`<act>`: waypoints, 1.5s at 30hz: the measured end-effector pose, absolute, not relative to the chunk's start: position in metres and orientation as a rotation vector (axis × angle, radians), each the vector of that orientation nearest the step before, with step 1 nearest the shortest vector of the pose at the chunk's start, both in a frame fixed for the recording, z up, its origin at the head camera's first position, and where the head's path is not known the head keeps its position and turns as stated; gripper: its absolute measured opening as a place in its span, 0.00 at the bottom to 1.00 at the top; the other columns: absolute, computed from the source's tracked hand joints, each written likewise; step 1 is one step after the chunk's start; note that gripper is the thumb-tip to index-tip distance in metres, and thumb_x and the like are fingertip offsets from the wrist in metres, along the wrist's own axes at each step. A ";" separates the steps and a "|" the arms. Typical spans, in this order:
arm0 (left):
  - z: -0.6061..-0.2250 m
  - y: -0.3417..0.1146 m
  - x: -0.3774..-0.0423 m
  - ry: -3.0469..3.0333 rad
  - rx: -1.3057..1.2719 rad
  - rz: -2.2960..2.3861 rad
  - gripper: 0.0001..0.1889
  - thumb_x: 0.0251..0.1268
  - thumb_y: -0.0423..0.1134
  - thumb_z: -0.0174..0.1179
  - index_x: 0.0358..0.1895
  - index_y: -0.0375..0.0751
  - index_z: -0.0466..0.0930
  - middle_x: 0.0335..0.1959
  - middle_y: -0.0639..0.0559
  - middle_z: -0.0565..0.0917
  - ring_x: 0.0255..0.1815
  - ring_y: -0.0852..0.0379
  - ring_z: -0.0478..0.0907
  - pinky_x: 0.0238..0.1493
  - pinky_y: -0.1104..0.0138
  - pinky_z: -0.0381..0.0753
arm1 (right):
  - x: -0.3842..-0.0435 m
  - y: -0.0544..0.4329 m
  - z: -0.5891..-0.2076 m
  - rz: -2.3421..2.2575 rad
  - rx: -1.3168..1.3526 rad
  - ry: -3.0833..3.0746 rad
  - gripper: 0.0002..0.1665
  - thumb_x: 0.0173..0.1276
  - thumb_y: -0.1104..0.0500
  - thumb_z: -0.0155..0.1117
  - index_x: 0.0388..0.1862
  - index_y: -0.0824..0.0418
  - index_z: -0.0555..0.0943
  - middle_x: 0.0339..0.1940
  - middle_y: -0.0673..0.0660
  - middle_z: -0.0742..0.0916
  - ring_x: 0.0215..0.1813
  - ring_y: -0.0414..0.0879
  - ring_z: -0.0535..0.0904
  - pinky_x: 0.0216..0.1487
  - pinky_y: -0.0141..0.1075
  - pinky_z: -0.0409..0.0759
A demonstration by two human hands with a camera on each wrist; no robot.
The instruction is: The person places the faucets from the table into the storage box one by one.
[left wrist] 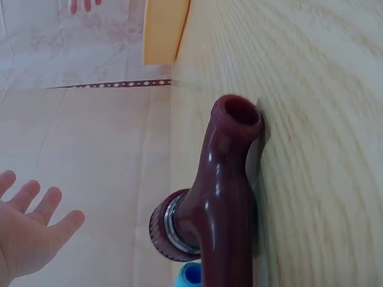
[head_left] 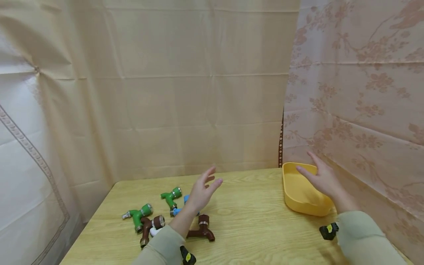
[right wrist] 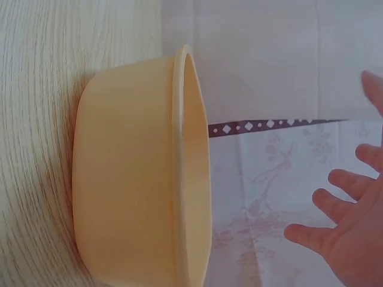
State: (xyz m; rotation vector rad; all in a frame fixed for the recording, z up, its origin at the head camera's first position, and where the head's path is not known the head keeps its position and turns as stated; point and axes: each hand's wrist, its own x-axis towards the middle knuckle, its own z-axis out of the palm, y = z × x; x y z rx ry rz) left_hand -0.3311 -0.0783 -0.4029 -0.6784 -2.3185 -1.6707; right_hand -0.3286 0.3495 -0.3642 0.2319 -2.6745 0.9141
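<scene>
Hands unloaded: left hand and right hand both spread in the air

Left hand is held above the taps, fingers apart, nothing gripped. Near its wrist, one dark brown tap is laid on its side; its open mouth is shown in the left wrist view. Blue tap is partly hidden behind the hand. Farther left, a second brown tap, a front green tap with metal nozzle, and a rear green tap are scattered. White piece is mostly hidden; type cannot be told.

Right hand is held over the yellow tub, thumb and fingers apart, no rim contact seen. Tub is stood upright toward the far right corner of the counter, near the flowered curtain. Beige curtain is hung behind.

Risks, judged: taps are bunched, so neighbours could be knocked or dragged by a careless grab. Smooth, rounded bodies could be lost from a loose pinch. Blue tap and white piece could be missed, sight being blocked by the left arm. Tub looks light; could be shoved or tipped if its rim is caught by hand or sleeve.
</scene>
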 end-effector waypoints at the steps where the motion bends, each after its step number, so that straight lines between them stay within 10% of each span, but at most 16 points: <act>1: -0.403 -0.077 -0.331 -2.318 -0.673 -1.688 0.34 0.75 0.54 0.59 0.78 0.45 0.63 0.74 0.43 0.68 0.70 0.38 0.69 0.67 0.39 0.66 | -0.329 0.351 -0.365 0.927 0.226 -2.677 0.55 0.76 0.34 0.54 0.85 0.59 0.41 0.80 0.76 0.54 0.74 0.81 0.51 0.62 0.78 0.55; 45: -0.420 -0.038 -0.333 -2.265 -0.515 -2.128 0.36 0.70 0.51 0.66 0.75 0.40 0.66 0.67 0.44 0.75 0.62 0.43 0.77 0.59 0.44 0.77 | -0.330 0.412 -0.405 1.325 -0.262 -2.671 0.63 0.75 0.30 0.50 0.79 0.77 0.36 0.75 0.84 0.51 0.73 0.82 0.49 0.67 0.71 0.58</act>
